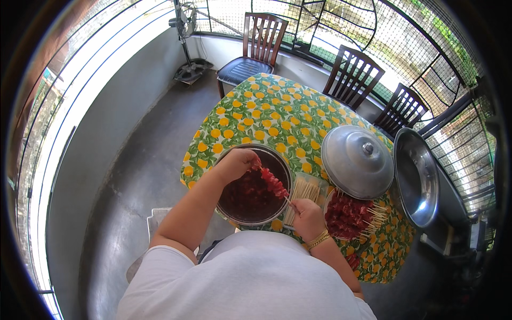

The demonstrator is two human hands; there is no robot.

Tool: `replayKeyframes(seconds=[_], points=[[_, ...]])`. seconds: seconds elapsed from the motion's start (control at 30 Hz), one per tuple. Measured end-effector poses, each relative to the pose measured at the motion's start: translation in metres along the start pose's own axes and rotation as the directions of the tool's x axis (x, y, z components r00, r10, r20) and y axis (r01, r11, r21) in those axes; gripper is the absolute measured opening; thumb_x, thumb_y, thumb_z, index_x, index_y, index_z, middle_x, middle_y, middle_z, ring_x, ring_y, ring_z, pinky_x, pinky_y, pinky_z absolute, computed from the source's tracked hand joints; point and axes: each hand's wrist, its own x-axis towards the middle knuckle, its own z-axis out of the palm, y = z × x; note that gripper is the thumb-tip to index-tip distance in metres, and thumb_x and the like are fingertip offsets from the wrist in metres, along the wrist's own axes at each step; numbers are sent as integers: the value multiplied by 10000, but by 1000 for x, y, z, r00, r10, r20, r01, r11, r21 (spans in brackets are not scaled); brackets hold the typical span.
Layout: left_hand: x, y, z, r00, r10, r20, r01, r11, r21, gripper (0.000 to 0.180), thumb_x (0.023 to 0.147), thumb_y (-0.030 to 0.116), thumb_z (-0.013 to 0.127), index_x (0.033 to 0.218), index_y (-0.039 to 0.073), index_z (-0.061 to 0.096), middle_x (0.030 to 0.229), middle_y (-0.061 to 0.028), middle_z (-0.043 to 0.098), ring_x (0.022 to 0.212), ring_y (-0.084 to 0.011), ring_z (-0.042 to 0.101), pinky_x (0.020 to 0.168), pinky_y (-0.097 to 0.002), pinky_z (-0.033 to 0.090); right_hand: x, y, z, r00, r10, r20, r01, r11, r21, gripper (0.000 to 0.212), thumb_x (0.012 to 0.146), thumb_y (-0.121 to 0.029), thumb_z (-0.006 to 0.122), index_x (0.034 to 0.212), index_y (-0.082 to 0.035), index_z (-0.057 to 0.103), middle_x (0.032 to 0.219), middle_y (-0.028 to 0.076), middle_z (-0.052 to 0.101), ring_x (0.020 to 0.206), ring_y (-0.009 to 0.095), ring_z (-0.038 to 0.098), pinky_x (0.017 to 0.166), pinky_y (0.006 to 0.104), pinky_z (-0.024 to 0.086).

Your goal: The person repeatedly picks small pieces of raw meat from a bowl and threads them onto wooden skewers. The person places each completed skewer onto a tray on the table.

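My right hand [308,218] is closed round the bare end of a bamboo skewer [288,200], just right of a round metal pot [289,176]. Pieces of raw red meat [273,183] are threaded along the skewer, which slants up to the left over the pot. At its other end my left hand [238,164] pinches a piece of meat with the fingertips. Dark red meat in liquid [248,194] lies in the pot. Beside my right hand are a clear tray of bare skewers [306,190] and a plate heaped with filled meat skewers [346,214].
A domed metal lid [358,160] lies on the fruit-patterned tablecloth [256,114], behind the heaped plate. At the right edge leans a large metal basin [415,176]. Wooden chairs [353,77] stand along the table's far side, and a standing fan [186,48] is at the back left.
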Motion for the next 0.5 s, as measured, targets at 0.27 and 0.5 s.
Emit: replayKeyframes(seconds=[0.27, 0.5], points=[[5, -15, -9, 979, -24, 201, 94, 934, -346, 115, 957, 59, 576, 993, 17, 677, 954, -74, 704, 871, -156, 677, 730, -299, 557, 0, -2, 4, 998, 47, 32, -50, 992, 116, 69, 849, -41, 648, 897, -35, 697, 861, 157, 686, 805, 340, 668, 704, 391, 532], [-6, -16, 0, 965, -260, -8, 197, 750, -632, 316, 1038, 289, 497, 1218, 50, 600, 1019, -83, 707, 935, -180, 684, 820, -325, 557, 2, 4, 13, 964, 245, 103, -263, 934, 243, 80, 888, -61, 641, 918, -8, 693, 853, 172, 692, 798, 318, 686, 710, 358, 531]])
